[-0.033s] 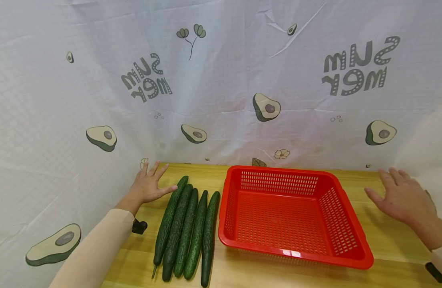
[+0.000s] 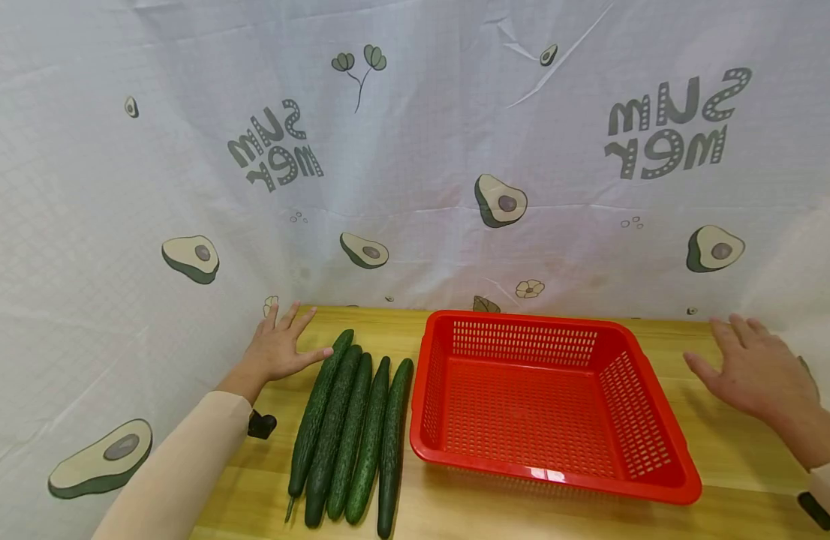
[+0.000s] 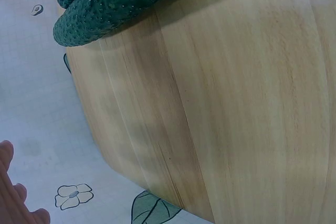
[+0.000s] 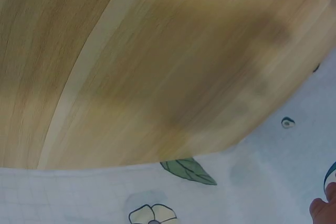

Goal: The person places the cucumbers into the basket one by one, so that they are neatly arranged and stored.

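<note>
On either side of the red basket (image 2: 550, 475), the left hand (image 2: 276, 351) and right hand (image 2: 759, 367) are outspread and empty; mid-length grips would likely best steady the cucumbers (image 2: 350, 433) to its left.

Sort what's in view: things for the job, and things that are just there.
Likely for the job:
five dark-green cucumbers, nearest the left hand
red perforated basket, between the cucumbers and the right hand

Just there:
wood-grain tabletop underneath
avocado-print cloth behind
black piece at the left cuff
</note>
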Available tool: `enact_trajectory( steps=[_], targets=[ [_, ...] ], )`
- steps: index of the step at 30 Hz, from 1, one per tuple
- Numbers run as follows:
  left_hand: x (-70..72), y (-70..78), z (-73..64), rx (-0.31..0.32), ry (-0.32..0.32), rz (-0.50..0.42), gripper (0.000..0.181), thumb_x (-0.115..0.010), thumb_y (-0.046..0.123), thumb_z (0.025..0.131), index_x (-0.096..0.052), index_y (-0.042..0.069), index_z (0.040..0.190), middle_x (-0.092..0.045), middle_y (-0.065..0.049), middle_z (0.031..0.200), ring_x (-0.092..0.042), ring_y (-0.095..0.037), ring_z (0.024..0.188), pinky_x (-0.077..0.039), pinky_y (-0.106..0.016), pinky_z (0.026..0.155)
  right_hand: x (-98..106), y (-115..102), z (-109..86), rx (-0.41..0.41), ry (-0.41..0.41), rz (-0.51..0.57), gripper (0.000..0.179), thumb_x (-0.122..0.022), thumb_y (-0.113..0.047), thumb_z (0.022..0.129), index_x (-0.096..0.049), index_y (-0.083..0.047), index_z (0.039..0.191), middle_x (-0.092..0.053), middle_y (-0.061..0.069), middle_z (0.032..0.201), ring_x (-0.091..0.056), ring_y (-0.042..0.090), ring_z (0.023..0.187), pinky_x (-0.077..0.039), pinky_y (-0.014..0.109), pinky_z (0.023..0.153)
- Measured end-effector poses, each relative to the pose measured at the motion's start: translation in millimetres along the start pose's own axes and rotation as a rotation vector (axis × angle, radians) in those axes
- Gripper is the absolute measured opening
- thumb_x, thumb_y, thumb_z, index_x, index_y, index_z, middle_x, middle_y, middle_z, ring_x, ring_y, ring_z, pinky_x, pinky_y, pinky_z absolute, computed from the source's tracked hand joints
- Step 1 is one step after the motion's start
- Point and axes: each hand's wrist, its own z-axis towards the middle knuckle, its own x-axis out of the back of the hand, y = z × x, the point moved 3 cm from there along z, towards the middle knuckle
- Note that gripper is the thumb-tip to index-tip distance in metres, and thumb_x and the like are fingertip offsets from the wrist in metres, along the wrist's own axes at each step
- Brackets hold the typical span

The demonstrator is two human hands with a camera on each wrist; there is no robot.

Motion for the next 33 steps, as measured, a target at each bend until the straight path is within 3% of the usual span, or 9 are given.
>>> enact_trajectory(
  steps=[12, 18, 23, 26, 30, 33],
  targets=[
    [-0.3, 3.1, -3.1, -0.004, -0.006, -0.01, 0.097, -0.054, 0.074, 0.095, -0.025, 0.018, 0.168, -0.01, -0.021, 0.175, 0.004, -0.058, 0.157, -0.01, -0.077, 0.121, 6.6, -11.6, -3.5, 0.006, 0.035, 0.004, 0.087, -0.053, -0.054, 0.104, -0.04, 0.022, 0.143, -0.034, 0.051, 0.142, -0.028, 0.068, 0.133, -0.025, 0.079, 0.112],
    [-5.2, 4.6, -9.7, -0.019, -0.006, -0.043, 0.096, -0.055, 0.072, 0.096, -0.023, 0.018, 0.169, -0.009, -0.022, 0.175, -0.002, -0.06, 0.156, -0.012, -0.078, 0.12, 9.8, -21.5, -6.5, 0.021, 0.045, 0.06, 0.086, -0.049, -0.055, 0.105, -0.037, 0.021, 0.145, -0.034, 0.05, 0.143, -0.028, 0.067, 0.134, -0.023, 0.078, 0.113],
    [-12.3, 5.2, -16.7, -0.001, -0.036, -0.14, 0.094, -0.054, 0.069, 0.099, -0.019, 0.018, 0.17, -0.019, -0.03, 0.169, -0.016, -0.064, 0.151, -0.023, -0.082, 0.112, 13.6, -36.8, -9.9, 0.042, 0.009, 0.286, 0.082, -0.052, -0.044, 0.108, -0.028, 0.02, 0.153, -0.035, 0.051, 0.143, -0.033, 0.069, 0.128, -0.028, 0.081, 0.104],
    [-17.0, 5.6, -20.4, 0.018, -0.063, -0.196, 0.093, -0.053, 0.068, 0.1, -0.016, 0.019, 0.17, -0.028, -0.035, 0.163, -0.024, -0.066, 0.146, -0.029, -0.083, 0.108, 15.7, -45.2, -13.4, 0.011, -0.1, 0.464, 0.081, -0.047, -0.041, 0.111, -0.016, 0.017, 0.158, -0.035, 0.054, 0.142, -0.037, 0.073, 0.125, -0.037, 0.082, 0.095],
    [-23.5, 7.7, -24.3, 0.02, -0.098, -0.239, 0.093, -0.053, 0.066, 0.101, -0.016, 0.016, 0.17, -0.044, -0.036, 0.152, -0.047, -0.06, 0.136, -0.041, -0.076, 0.104, 14.3, -55.2, -19.4, -0.044, -0.259, 0.698, 0.078, -0.037, -0.039, 0.113, -0.004, 0.013, 0.161, -0.038, 0.054, 0.14, -0.055, 0.067, 0.117, -0.058, 0.064, 0.085],
    [-29.8, 9.9, -27.9, 0.024, -0.145, -0.308, 0.094, -0.055, 0.064, 0.102, -0.014, 0.014, 0.17, -0.059, -0.029, 0.137, -0.063, -0.046, 0.12, -0.051, -0.065, 0.096, 10.1, -63.1, -24.1, -0.062, -0.34, 0.85, 0.075, -0.032, -0.038, 0.115, 0.002, 0.011, 0.161, -0.039, 0.054, 0.14, -0.067, 0.054, 0.108, -0.064, 0.049, 0.078]
  ],
)
